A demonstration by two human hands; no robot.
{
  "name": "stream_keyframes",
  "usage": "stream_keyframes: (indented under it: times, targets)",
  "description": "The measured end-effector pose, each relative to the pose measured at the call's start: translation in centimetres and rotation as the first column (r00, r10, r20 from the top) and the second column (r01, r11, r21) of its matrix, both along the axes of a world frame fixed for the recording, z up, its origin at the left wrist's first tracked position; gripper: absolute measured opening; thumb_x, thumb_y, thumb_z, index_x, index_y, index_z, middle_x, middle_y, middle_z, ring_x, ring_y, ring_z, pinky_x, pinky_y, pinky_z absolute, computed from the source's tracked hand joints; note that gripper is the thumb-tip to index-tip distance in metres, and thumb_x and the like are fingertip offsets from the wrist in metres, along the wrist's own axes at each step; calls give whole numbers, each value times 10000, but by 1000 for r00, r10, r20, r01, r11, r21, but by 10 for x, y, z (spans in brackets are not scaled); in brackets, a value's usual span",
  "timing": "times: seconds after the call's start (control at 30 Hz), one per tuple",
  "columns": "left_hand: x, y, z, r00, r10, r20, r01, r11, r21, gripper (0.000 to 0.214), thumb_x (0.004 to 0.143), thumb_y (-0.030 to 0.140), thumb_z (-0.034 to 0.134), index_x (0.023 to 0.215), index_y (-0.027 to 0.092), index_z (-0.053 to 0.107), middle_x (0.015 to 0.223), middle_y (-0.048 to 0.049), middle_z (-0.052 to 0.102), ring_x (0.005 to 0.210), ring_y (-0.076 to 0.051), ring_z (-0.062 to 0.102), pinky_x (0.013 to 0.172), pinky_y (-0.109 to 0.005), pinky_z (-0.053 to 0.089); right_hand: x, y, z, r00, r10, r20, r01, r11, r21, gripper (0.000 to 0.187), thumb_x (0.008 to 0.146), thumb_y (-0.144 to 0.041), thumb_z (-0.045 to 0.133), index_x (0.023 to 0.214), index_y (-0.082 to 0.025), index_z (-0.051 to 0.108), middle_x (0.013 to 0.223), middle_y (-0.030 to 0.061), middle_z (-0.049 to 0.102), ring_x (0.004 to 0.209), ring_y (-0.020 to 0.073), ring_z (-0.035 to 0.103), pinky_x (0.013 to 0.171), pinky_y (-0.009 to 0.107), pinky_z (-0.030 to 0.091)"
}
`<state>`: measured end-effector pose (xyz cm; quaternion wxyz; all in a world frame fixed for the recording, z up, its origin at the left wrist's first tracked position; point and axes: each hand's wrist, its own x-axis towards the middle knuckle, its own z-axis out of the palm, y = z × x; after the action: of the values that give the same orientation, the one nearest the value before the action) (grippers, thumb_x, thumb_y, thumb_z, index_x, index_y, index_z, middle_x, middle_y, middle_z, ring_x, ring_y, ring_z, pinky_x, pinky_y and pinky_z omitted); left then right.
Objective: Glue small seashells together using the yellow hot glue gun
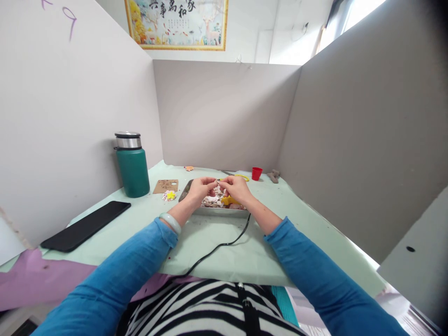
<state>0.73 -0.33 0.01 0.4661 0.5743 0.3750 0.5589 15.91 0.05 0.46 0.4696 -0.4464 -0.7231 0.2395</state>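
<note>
My left hand [203,188] and my right hand [235,187] meet fingertip to fingertip above a shallow metal tray [220,212]. Both are closed in a pinch on something small and pale that I cannot make out between them. Whitish and brownish flakes [212,201] fill the tray. A yellow piece [229,200] lies among the flakes under my right hand. The far part of the tray is partly hidden by my hands.
To the left stand a green bottle [133,170], a black phone-like slab [87,226], a brown card [165,186] and a yellow-centred flower shape [170,196]. Farther back are a red cup [256,174] and a grey lump [273,176]. A black cable [217,247] crosses the front; grey partitions [224,112] enclose the table.
</note>
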Motion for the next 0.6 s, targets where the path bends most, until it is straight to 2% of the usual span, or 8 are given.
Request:
stream_keyframes:
  times: [0.37,0.6]
  targets:
    - [1,2,-1,993,71,-95,-66,996,51,250,665,261,704,830,88,629,598,-16,587,437,-91,496,456,-237,416,-1,-2,1,999,-30,28,31,999,-20,153,775,-220,558,646,-149,601,625,2,649,414,52,533,432,148,406]
    - [0,0,0,1000,15,-8,-15,1000,-8,386,640,289,743,951,95,625,750,-43,626,472,-80,501,501,-258,457,2,0,2,1000,-1,20,2,1000,-27,168,797,-267,549,703,-148,622,649,5,648,423,59,536,438,156,413]
